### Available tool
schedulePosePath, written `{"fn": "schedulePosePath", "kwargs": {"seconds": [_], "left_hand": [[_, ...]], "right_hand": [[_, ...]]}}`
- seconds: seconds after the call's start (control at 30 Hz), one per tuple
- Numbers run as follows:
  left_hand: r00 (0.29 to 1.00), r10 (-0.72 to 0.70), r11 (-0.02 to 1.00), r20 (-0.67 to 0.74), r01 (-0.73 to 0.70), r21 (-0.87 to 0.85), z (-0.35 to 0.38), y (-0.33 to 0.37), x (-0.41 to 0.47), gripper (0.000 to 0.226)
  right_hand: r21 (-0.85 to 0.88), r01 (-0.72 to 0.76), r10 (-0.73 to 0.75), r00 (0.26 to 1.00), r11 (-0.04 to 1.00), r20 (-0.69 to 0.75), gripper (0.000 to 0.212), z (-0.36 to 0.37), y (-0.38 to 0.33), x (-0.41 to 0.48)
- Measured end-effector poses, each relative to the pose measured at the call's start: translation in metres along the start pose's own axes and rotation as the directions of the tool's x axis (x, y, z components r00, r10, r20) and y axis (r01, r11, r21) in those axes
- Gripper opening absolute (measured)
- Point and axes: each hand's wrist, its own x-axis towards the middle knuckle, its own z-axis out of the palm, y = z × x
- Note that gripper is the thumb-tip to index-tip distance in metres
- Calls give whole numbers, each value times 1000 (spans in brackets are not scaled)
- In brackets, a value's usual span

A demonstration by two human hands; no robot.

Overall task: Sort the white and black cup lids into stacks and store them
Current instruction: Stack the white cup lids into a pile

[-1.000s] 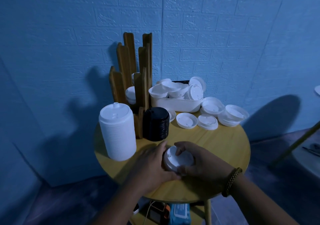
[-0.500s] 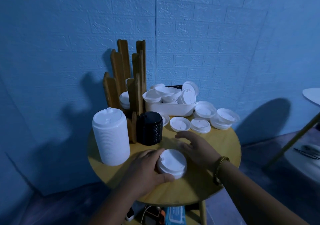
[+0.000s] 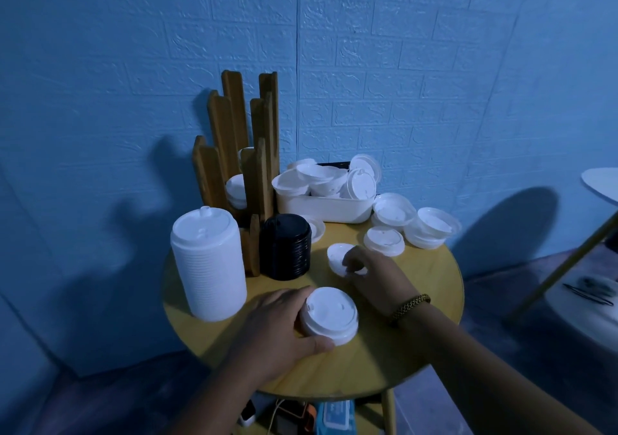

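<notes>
At a round wooden surface (image 3: 418, 344), a person's left hand (image 3: 277, 327) closes its grip round a short stack of white lids (image 3: 329, 316) near the front edge. The right hand (image 3: 374, 274) pinches a loose white lid (image 3: 337, 255) just beyond that stack. A white tub (image 3: 324, 207) behind brims with more white lids, and the black stack (image 3: 286, 245) stands to the left.

A second ago both hands cupped the short stack of white plastic cup lids (image 3: 329, 316) at the front of the round yellow wooden tabletop (image 3: 418, 317). The right hand (image 3: 371, 277) has since let go, reached toward the back with fingers spread, and now pinches a single loose white plastic lid (image 3: 337, 257), tipping it up off the wood. Only the left hand (image 3: 277, 327) grips the stack.
</notes>
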Motion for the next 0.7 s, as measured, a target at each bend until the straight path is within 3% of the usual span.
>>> {"fn": "schedulePosePath", "kwargs": {"seconds": [0.07, 0.1, 0.17, 0.2, 0.23, 0.3, 0.4, 0.47, 0.57, 0.63, 0.7], "left_hand": [[1000, 2, 1000, -1, -2, -7, -1, 0, -1, 92], [1000, 3, 1000, -1, -3, -11, -2, 0, -2, 93], [1000, 3, 1000, 1, -3, -22, -3, 2, -4, 94], [1000, 3, 1000, 2, -2, -26, -4, 2, -4, 94], [1000, 3, 1000, 1, -3, -28, -5, 3, -4, 95], [1000, 7, 1000, -2, -7, -29, -7, 4, -6, 96], [1000, 8, 999, 8, -8, -31, -9, 5, -6, 95], [1000, 5, 999, 20, -4, -33, -9, 6, -6, 96], [999, -8, 999, 45, 11, -48, -7, 4, -4, 106], [997, -27, 997, 70, 32, -74, -6, 3, -3, 114], [997, -33, 995, 74, 40, -87, -5, 2, -2, 119]], "right_hand": [[304, -72, 111, 987, 950, -115, 23, -10, -8, -11], [510, -86, 192, 969, 856, -158, 25, -14, -10, -15], [880, -116, 352, 934, 460, -61, 28, -22, -16, -21], [956, -153, 378, 924, 252, 48, 32, -24, -18, -25], [971, -209, 378, 914, 119, 150, 35, -24, -18, -29], [936, -347, 376, 876, 60, 301, 36, -23, -19, -35], [872, -448, 423, 841, 195, 337, 28, -17, -18, -39], [777, -442, 414, 873, 448, 258, 22, -16, -19, -40], [463, -348, 281, 937, 815, 209, 26, -18, -25, -44], [309, -251, 188, 957, 917, 222, 35, -14, -28, -45], [270, -208, 156, 966, 940, 204, 43, -11, -28, -47]]}}
